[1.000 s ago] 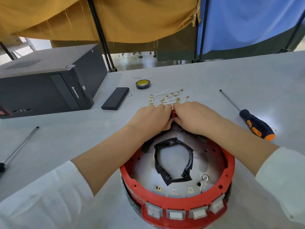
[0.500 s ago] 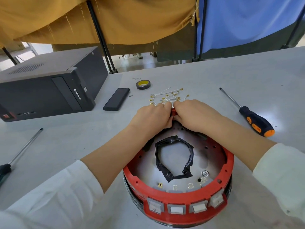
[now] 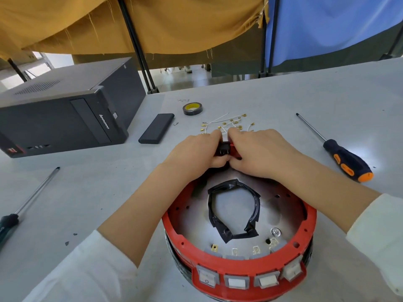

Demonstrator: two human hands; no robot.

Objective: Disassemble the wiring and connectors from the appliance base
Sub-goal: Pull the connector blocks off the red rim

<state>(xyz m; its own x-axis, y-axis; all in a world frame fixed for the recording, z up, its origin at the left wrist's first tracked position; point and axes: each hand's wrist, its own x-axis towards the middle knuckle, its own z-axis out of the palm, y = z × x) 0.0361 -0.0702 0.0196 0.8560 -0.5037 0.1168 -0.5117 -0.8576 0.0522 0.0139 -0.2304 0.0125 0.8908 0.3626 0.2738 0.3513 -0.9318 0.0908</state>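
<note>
The red round appliance base (image 3: 239,277) with 4 white switches lies below both hands. The left hand (image 3: 194,152) and right hand (image 3: 261,152) pinch 1 black connector (image 3: 223,149) at its far rim; 2 screwdrivers lie aside.

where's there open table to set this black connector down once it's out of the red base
Bare table lies between the tape roll and the orange-handled screwdriver, and on your left between the computer case and the other screwdriver. Just beyond your hands it is crowded with loose wires.

Red appliance base (image 3: 239,273), black connector (image 3: 222,149)
</note>
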